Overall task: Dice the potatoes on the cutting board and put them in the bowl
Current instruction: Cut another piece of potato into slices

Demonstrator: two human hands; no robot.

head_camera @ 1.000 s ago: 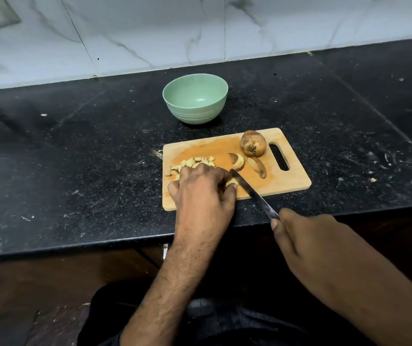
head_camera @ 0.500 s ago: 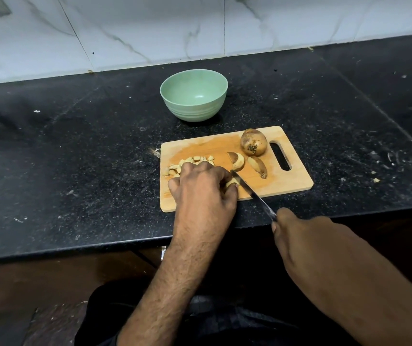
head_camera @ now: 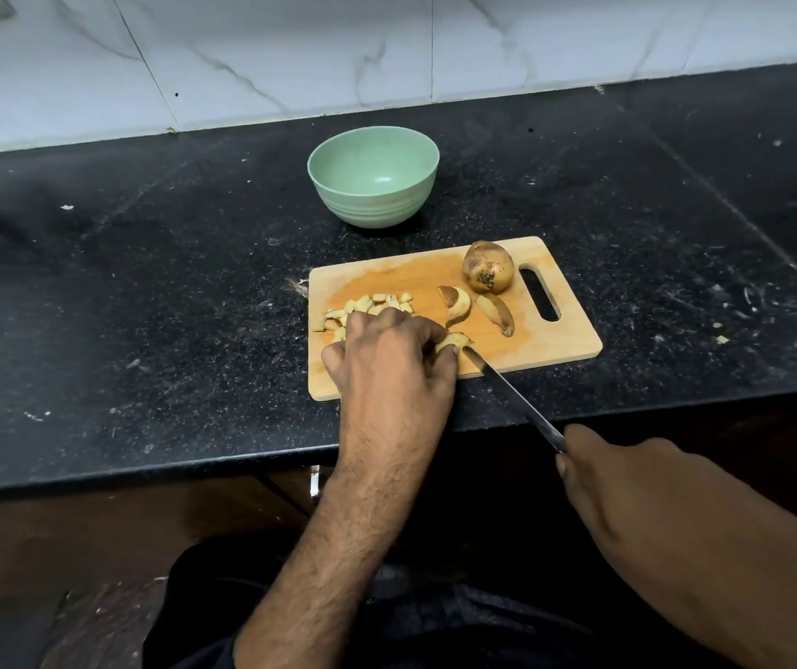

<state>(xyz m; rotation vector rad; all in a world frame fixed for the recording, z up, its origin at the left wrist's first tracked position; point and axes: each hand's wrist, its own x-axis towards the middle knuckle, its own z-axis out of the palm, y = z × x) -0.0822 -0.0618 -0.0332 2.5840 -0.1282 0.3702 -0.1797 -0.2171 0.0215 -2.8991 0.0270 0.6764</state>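
Observation:
A wooden cutting board (head_camera: 565, 340) lies on the black counter. My left hand (head_camera: 389, 352) holds a potato wedge (head_camera: 454, 339) down near the board's front edge, fingers curled over it. My right hand (head_camera: 628, 485) grips a knife (head_camera: 507, 391) whose tip meets that wedge. A heap of diced potato (head_camera: 367, 306) lies just beyond my left hand. Two more wedges (head_camera: 457, 304) (head_camera: 495, 313) and a whole potato (head_camera: 488, 267) sit toward the board's handle slot. The green bowl (head_camera: 372, 176) stands behind the board; nothing shows inside it.
A white marble-tiled wall (head_camera: 387, 50) closes off the back of the counter (head_camera: 145, 282). Small scraps dot the counter at the right (head_camera: 720, 338). The counter's front edge runs just below the board, with my dark-clothed lap beneath it.
The view has shifted slightly. The knife has drawn back a little toward me, its tip now at the wedge's right end. My left hand stays on the wedge.

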